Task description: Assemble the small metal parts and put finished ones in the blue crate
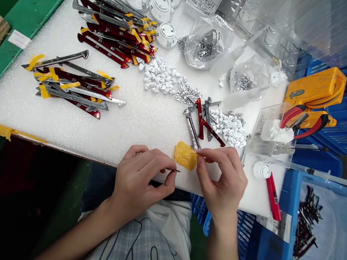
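My left hand (144, 177) is closed in a pinch near the foam's front edge. A thin dark strip (173, 170) pokes out from its fingertips, seen edge-on, so its full shape is hidden. My right hand (223, 177) pinches a thin, pale, pointed piece, too small to name, with its tip over a yellow tape patch (185, 156). Clear, glossy blobs lie on that patch. Just beyond it is a small group of red and grey blade-shaped parts (206, 123), beside a heap of small white pieces (229, 126).
Taped blade-shaped parts (73, 85) lie on the left of the white foam sheet (143, 119), with a larger pile (119, 33) behind. Bags of small metal pieces (207, 45) stand at the back. Pliers (302, 119), a red marker (273, 196) and a blue crate (286, 255) are on the right.
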The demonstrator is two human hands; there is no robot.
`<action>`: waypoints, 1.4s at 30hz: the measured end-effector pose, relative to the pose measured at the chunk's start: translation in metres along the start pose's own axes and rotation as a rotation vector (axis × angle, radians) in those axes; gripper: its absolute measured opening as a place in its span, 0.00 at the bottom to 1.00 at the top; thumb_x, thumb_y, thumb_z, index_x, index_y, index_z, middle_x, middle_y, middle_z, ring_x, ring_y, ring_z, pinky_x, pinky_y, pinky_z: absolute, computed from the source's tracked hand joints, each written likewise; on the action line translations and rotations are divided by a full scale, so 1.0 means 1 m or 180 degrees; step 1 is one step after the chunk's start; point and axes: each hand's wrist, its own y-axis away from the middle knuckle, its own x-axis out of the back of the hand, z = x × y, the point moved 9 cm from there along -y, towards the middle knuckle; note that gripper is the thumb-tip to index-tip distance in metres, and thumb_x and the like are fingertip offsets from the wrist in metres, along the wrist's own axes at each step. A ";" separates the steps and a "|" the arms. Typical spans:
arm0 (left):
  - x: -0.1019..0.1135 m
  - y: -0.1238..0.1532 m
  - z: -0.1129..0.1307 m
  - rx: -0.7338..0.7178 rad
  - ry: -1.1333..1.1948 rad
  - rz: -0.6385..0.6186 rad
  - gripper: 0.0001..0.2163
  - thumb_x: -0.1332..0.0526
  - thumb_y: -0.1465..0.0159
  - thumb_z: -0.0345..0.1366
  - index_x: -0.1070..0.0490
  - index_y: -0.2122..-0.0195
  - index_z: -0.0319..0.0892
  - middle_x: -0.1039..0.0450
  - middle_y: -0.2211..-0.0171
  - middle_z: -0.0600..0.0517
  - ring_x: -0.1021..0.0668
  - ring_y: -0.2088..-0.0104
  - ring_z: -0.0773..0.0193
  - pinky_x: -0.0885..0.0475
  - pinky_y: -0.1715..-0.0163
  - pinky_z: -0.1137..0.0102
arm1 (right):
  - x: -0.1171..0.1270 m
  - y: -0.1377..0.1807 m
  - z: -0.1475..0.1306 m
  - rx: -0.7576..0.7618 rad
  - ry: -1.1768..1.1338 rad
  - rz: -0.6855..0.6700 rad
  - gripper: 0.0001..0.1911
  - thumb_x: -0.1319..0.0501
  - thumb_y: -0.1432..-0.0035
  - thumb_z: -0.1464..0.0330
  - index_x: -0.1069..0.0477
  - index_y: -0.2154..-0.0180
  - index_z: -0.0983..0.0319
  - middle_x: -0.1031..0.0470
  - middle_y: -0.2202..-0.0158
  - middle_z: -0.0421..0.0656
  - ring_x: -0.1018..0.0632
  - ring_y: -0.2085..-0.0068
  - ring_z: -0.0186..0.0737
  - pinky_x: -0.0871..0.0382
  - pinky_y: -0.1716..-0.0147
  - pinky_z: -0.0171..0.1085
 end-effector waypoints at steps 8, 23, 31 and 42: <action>0.002 0.000 -0.002 0.0035 0.0145 -0.0009 0.12 0.37 0.31 0.22 0.30 0.60 0.50 0.14 0.69 0.62 0.16 0.75 0.65 0.28 0.61 0.61 | -0.007 0.001 -0.011 0.0459 0.0355 -0.0064 0.10 0.34 0.24 0.76 0.21 0.51 0.54 0.28 0.61 0.41 0.24 0.62 0.41 0.29 0.65 0.42; 0.001 0.004 -0.002 0.0020 0.0111 0.0043 0.12 0.36 0.30 0.21 0.30 0.60 0.48 0.13 0.68 0.62 0.17 0.74 0.66 0.27 0.59 0.63 | -0.009 0.002 -0.009 0.0510 0.0418 -0.0089 0.09 0.34 0.24 0.77 0.23 0.49 0.57 0.29 0.60 0.40 0.25 0.60 0.39 0.30 0.64 0.40; 0.000 0.003 -0.001 -0.0022 0.0070 0.0010 0.11 0.36 0.29 0.22 0.30 0.60 0.49 0.13 0.68 0.62 0.17 0.75 0.65 0.27 0.59 0.62 | -0.011 0.001 -0.008 0.0485 0.0338 -0.0082 0.08 0.33 0.24 0.77 0.21 0.50 0.57 0.28 0.60 0.40 0.24 0.60 0.39 0.30 0.65 0.40; 0.000 0.003 -0.002 0.0034 0.0062 0.0014 0.11 0.36 0.31 0.23 0.30 0.61 0.49 0.16 0.71 0.62 0.17 0.75 0.66 0.27 0.60 0.63 | 0.003 0.004 0.007 -0.0151 -0.0524 0.0191 0.09 0.31 0.26 0.75 0.16 0.54 0.54 0.27 0.62 0.39 0.24 0.61 0.40 0.28 0.64 0.41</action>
